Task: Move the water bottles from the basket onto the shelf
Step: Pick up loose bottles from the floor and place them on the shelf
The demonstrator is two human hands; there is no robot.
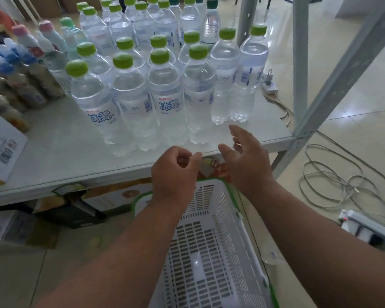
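Observation:
Several clear water bottles (165,101) with green caps stand in rows on the white shelf (60,150). Below its front edge lies a white slotted basket (209,245) with a green rim, and I see no bottle inside it. My left hand (173,172) hovers over the basket's far end, fingers loosely curled with nothing in them. My right hand (245,156) is beside it at the shelf's front edge, fingers spread and holding nothing, just short of the nearest bottles.
Bottles with blue and pink caps (20,70) crowd the shelf's left side, beside a white box (2,147). Grey shelf uprights (302,63) rise at right. Cables (333,181) and a power strip (365,227) lie on the floor. Cartons (111,196) sit under the shelf.

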